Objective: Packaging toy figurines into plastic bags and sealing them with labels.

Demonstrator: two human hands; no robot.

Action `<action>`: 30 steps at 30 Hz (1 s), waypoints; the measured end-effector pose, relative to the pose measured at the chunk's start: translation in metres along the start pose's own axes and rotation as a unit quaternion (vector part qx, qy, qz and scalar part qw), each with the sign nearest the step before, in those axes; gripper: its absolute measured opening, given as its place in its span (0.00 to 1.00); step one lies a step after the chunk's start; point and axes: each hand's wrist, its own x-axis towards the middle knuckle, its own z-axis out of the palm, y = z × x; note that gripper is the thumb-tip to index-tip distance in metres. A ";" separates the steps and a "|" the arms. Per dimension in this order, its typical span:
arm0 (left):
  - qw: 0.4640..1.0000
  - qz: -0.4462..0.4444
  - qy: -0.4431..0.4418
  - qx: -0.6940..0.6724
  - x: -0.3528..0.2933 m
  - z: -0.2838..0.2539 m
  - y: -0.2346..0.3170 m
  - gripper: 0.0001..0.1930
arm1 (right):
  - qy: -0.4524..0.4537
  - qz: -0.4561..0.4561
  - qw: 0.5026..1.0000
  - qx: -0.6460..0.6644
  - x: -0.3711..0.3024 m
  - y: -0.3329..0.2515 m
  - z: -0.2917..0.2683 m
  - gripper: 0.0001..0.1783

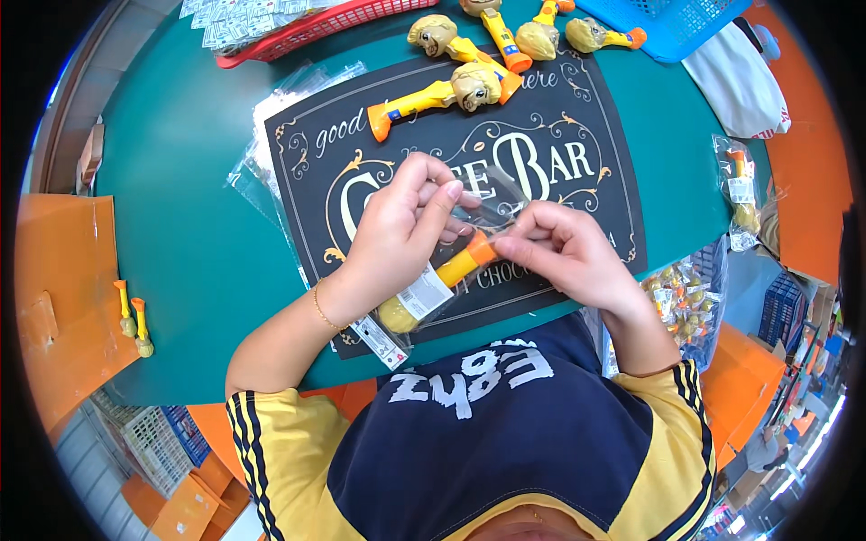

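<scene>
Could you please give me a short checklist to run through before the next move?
1. Yellow-and-orange figure inside the clear bag: ok, seen through the plastic.
2. Left hand and right hand both at the bag's end near the orange foot: ok.
3. White label visible: ok.
4. Bag sealed: cannot tell.
5. Dark printed mat free of loose figures: not ok, some lie at its far side.
</scene>
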 end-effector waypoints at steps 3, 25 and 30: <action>0.999 -0.031 -0.023 0.030 0.003 -0.002 0.004 0.06 | 0.032 0.036 0.998 0.031 -0.001 -0.005 -0.002 0.05; 0.994 -0.100 -0.045 -0.026 0.008 -0.003 0.009 0.09 | 0.021 0.001 1.000 0.024 -0.002 -0.003 0.011 0.22; 0.995 -0.075 -0.044 -0.045 0.007 0.000 0.005 0.10 | 0.065 0.007 0.998 -0.016 -0.001 0.003 0.020 0.21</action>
